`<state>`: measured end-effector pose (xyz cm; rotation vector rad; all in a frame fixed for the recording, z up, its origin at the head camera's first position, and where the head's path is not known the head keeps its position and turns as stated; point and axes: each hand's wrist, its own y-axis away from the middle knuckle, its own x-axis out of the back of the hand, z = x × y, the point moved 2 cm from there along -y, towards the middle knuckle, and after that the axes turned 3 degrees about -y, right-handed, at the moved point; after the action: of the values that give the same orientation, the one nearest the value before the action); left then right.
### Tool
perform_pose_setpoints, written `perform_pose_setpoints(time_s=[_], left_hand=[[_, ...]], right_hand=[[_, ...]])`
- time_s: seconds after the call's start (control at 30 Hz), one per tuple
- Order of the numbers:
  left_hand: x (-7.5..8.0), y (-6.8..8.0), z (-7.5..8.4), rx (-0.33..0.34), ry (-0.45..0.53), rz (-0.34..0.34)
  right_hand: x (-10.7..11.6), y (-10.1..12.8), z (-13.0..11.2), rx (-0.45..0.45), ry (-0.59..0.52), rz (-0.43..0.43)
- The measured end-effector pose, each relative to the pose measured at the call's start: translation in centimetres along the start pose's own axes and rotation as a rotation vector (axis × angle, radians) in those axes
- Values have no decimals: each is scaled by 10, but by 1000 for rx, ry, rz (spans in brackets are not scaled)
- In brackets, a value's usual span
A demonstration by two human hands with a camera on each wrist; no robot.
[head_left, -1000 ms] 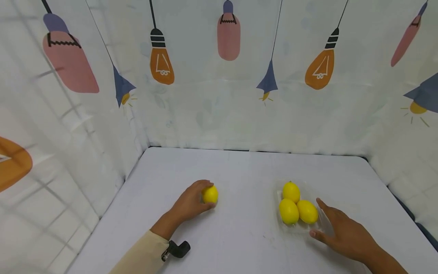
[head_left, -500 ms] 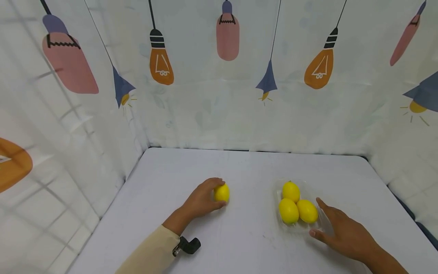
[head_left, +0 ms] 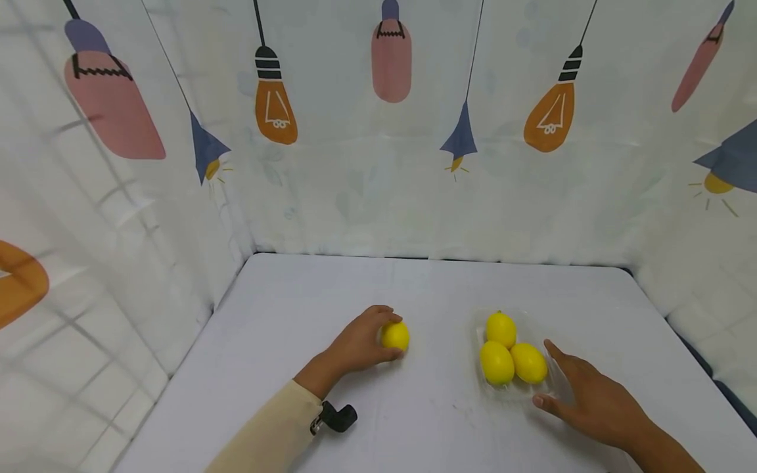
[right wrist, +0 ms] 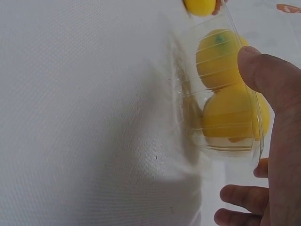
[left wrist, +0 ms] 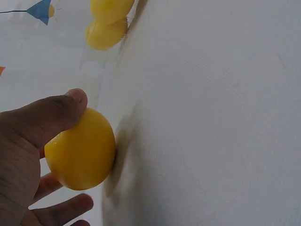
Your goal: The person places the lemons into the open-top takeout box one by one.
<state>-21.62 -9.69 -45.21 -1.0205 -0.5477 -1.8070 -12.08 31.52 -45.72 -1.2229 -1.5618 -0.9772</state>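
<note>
My left hand [head_left: 362, 341] holds a yellow lemon [head_left: 397, 336] between thumb and fingers, low over the white table left of the tray. In the left wrist view the thumb lies on top of this lemon [left wrist: 82, 150], and a shadow falls beside it. Three more lemons [head_left: 497, 363] sit together in a clear plastic tray [head_left: 522, 393]. At the tray's right side is my right hand [head_left: 603, 401], fingers spread and fairly straight. The right wrist view has its thumb [right wrist: 263, 70] at the ribbed tray's rim, with other fingers below.
The white-covered table [head_left: 331, 282] has a patterned curtain [head_left: 367, 197] with printed lamps and bulbs behind it and along both sides. A black camera mount [head_left: 338, 418] sticks out from the left wrist.
My left hand has carried its lemon rightward, closer to the tray, slowing in the last half second. The right hand, the tray and its three lemons have stayed in place.
</note>
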Motion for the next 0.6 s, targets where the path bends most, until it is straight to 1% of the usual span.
perform_pose_setpoints(time_s=[0.17, 0.33, 0.43, 0.6], left_hand=[[-1, 1, -2, 3, 15, 0], [-4, -3, -1, -35, 37, 33], [-5, -7, 2, -65, 46, 46], [-7, -14, 13, -116, 48, 65]], right_hand=[[1, -1, -1, -8, 7, -16], [3, -3, -2, -39, 17, -59], [3, -4, -2, -49, 19, -69], [3, -4, -2, -41, 19, -55]])
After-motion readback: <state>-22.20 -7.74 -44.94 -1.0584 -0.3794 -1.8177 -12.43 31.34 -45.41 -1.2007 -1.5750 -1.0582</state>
